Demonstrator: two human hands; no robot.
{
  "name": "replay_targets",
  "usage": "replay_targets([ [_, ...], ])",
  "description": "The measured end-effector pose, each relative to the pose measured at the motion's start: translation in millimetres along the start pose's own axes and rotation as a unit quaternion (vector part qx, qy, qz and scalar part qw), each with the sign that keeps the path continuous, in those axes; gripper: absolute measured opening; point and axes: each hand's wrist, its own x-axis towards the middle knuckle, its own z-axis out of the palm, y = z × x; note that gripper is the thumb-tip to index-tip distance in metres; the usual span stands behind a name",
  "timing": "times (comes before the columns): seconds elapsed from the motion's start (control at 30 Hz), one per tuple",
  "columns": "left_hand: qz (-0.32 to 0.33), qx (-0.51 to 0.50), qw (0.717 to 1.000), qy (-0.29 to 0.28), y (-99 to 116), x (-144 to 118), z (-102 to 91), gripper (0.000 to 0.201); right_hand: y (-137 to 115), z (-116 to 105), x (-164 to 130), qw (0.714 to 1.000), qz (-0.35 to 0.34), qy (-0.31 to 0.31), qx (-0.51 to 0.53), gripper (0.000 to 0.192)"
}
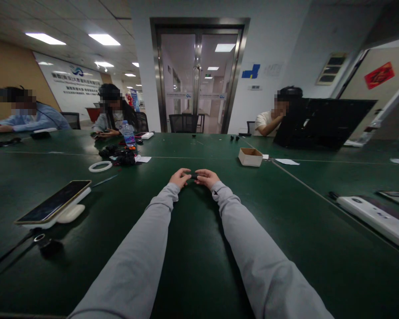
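You've got that little black piece (194, 177) pinched in your right hand (208, 178) over the green table (199, 248), probably for finer control. Your left hand (180, 178) curls at its other end; can't tell if those fingers grip.

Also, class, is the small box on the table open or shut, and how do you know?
Open: the box shows its brown inside, with no lid across the top.
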Motion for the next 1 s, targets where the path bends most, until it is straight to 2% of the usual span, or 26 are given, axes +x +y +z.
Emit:
replay_targets([
  [0.37,-0.023,-0.02,1.0,-0.007,2.0,-0.3,1.8,0.025,-1.0,1.0,-0.5,1.0,0.003,0.004,-0.001,0.026],
  [0.57,-0.007,0.002,1.0,0.003,2.7,-2.1,-0.1,0.031,-0.9,0.3,0.2,1.0,0.008,0.002,0.002,0.026],
  [0.83,-0.001,-0.03,1.0,0.003,0.1,-0.5,1.4,0.024,-2.4,1.9,-1.5,1.0,0.008,0.003,-0.001,0.026],
  [1.0,-0.023,-0.039,0.999,-0.011,2.4,-0.1,0.3,0.024,-1.2,0.9,-1.5,1.0,-0.001,0.003,-0.004,0.025],
])
